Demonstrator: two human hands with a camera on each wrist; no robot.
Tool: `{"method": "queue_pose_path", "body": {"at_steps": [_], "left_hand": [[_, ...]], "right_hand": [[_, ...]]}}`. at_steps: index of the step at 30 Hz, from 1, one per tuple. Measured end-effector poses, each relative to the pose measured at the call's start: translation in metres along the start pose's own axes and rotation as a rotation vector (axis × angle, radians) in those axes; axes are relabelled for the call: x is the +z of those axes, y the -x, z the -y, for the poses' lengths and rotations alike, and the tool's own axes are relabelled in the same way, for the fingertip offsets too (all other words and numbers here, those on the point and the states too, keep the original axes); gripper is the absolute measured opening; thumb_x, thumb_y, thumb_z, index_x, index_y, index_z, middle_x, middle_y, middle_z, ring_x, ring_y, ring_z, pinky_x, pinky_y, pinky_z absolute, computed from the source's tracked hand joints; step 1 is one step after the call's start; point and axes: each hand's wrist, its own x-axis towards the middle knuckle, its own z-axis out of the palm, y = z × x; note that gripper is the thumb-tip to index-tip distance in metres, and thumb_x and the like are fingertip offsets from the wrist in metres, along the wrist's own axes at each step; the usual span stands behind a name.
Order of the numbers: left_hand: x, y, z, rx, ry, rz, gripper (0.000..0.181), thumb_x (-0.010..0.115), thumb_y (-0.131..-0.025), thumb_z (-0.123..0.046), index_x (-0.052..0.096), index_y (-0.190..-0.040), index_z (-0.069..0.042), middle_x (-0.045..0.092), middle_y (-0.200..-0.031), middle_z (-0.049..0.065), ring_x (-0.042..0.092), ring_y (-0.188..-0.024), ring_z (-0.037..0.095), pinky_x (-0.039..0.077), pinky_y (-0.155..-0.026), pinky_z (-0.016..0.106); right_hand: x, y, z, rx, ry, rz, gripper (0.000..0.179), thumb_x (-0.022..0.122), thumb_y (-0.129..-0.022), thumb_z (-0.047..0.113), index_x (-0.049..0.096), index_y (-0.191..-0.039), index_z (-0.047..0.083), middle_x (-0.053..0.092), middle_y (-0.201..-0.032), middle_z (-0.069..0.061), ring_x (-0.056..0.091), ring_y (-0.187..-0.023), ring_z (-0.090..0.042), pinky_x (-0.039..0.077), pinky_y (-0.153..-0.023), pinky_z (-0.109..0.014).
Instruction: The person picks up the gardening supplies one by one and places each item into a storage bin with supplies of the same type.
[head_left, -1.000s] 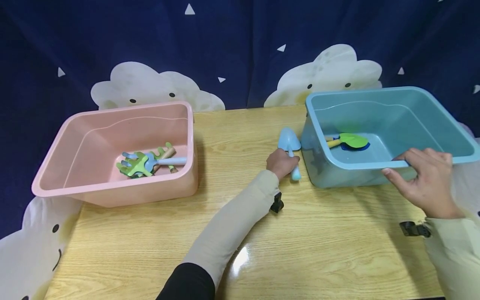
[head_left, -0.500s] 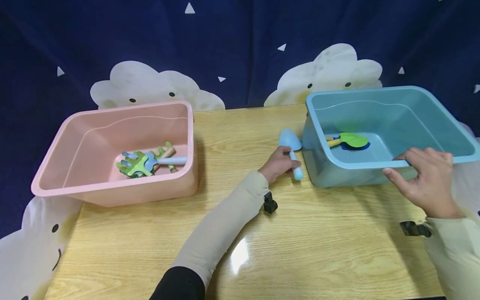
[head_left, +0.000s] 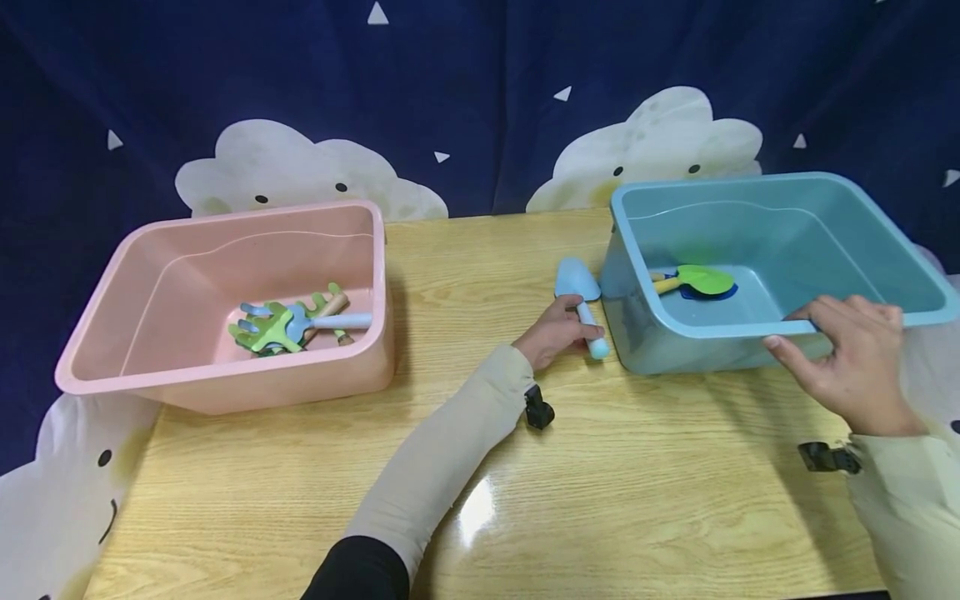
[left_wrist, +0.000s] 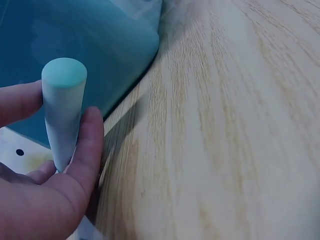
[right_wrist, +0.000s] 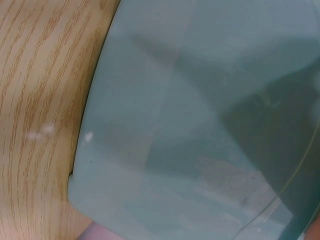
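A light-blue toy trowel (head_left: 576,279) lies on the wooden table beside the blue bin, its blade pointing away from me. My left hand (head_left: 553,335) pinches its handle; in the left wrist view the pale handle (left_wrist: 64,112) stands between the digits, its mint-green end exposed. On the front rim of the blue bin (head_left: 750,332), my right hand (head_left: 858,362) grips with the fingers over the edge and the thumb outside. Inside that bin lies a green trowel (head_left: 705,279) with a yellow handle, over a dark-blue piece partly hidden. The right wrist view shows mostly bin wall (right_wrist: 165,125).
At the left stands a pink bin (head_left: 225,379) holding several toy garden tools, among them a light-blue fork (head_left: 341,322) and a green rake (head_left: 266,329). The wooden table (head_left: 615,483) runs between and in front of the bins. Behind hangs a dark-blue curtain (head_left: 465,83).
My left hand has shifted slightly left and changed from a fist-like hold round the trowel's handle to a looser pinch. The handle's end has swung slightly right. My right hand stays on the rim.
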Motion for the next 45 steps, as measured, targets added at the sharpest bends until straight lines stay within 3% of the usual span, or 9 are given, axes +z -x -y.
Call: {"method": "queue_pose_path", "body": {"at_steps": [9,16,21,27,30,34,37,40,45], "left_hand": [[0.0,0.003,-0.002,-0.031,0.044,0.026,0.082,0.064,-0.091,0.002,0.018,-0.157,-0.012,0.052,-0.138,0.021,0.064,-0.115,0.039,0.053,-0.097,0.045],[-0.005,0.004,0.0,0.0,-0.009,0.033,0.082,0.064,-0.091,0.001,0.019,-0.158,-0.013,0.052,-0.134,0.018,0.065,-0.097,0.027,0.056,-0.085,0.038],[-0.016,0.005,-0.001,0.048,-0.042,0.015,0.081,0.065,-0.089,0.002,0.024,-0.157,-0.015,0.05,-0.138,0.018,0.063,-0.106,0.029,0.056,-0.087,0.043],[-0.023,0.005,-0.001,0.064,-0.027,0.018,0.077,0.065,-0.089,0.002,0.03,-0.154,-0.019,0.05,-0.144,0.015,0.061,-0.106,0.027,0.055,-0.085,0.042],[-0.024,0.005,0.001,0.06,-0.016,0.02,0.077,0.066,-0.089,0.002,0.031,-0.154,-0.02,0.051,-0.143,0.015,0.061,-0.105,0.025,0.054,-0.085,0.041],[-0.024,0.005,0.001,0.063,-0.004,0.012,0.077,0.066,-0.089,0.003,0.031,-0.154,-0.02,0.051,-0.143,0.014,0.061,-0.108,0.025,0.054,-0.087,0.04],[-0.028,0.006,0.0,0.083,0.008,-0.003,0.078,0.065,-0.088,0.005,0.031,-0.154,-0.021,0.051,-0.145,0.014,0.061,-0.113,0.028,0.054,-0.09,0.041],[-0.034,0.008,-0.002,0.105,0.019,-0.025,0.079,0.065,-0.088,0.007,0.031,-0.154,-0.021,0.051,-0.145,0.014,0.061,-0.117,0.031,0.055,-0.093,0.043],[-0.045,0.01,-0.002,0.115,0.03,-0.044,0.08,0.063,-0.088,0.009,0.03,-0.155,-0.02,0.05,-0.145,0.016,0.061,-0.119,0.034,0.055,-0.095,0.044]], "right_hand": [[0.001,0.0,0.001,0.012,0.002,-0.021,0.07,0.058,-0.086,0.068,0.063,-0.078,-0.002,0.065,-0.07,-0.02,0.04,-0.066,-0.029,0.018,-0.068,-0.045],[0.0,-0.001,0.003,0.01,0.01,-0.008,0.071,0.056,-0.087,0.068,0.064,-0.079,-0.002,0.065,-0.071,-0.021,0.04,-0.068,-0.026,0.018,-0.068,-0.046],[0.003,-0.001,0.002,0.027,-0.01,-0.042,0.078,0.052,-0.083,0.076,0.064,-0.078,0.0,0.065,-0.069,-0.019,0.037,-0.067,-0.017,0.018,-0.067,-0.044],[0.004,-0.001,0.002,0.026,-0.006,-0.057,0.082,0.049,-0.082,0.08,0.064,-0.077,0.0,0.064,-0.068,-0.019,0.038,-0.065,-0.026,0.018,-0.067,-0.045],[0.004,-0.001,0.002,0.028,-0.014,-0.062,0.082,0.05,-0.082,0.081,0.064,-0.076,0.0,0.064,-0.067,-0.019,0.038,-0.066,-0.014,0.018,-0.067,-0.043],[0.005,-0.001,0.002,0.034,-0.03,-0.068,0.083,0.05,-0.081,0.082,0.064,-0.076,0.0,0.064,-0.066,-0.019,0.027,-0.077,0.014,0.017,-0.067,-0.039],[0.006,-0.001,0.002,0.036,-0.036,-0.069,0.084,0.049,-0.081,0.082,0.064,-0.076,0.0,0.063,-0.066,-0.019,0.022,-0.084,0.02,0.017,-0.067,-0.038],[0.006,-0.001,0.001,0.032,-0.034,-0.069,0.083,0.05,-0.081,0.082,0.064,-0.075,0.0,0.064,-0.066,-0.019,0.028,-0.077,0.014,0.017,-0.067,-0.039],[0.005,-0.001,0.0,0.024,-0.021,-0.067,0.084,0.049,-0.081,0.082,0.064,-0.075,-0.001,0.063,-0.066,-0.019,0.037,-0.065,-0.019,0.017,-0.067,-0.04]]}}
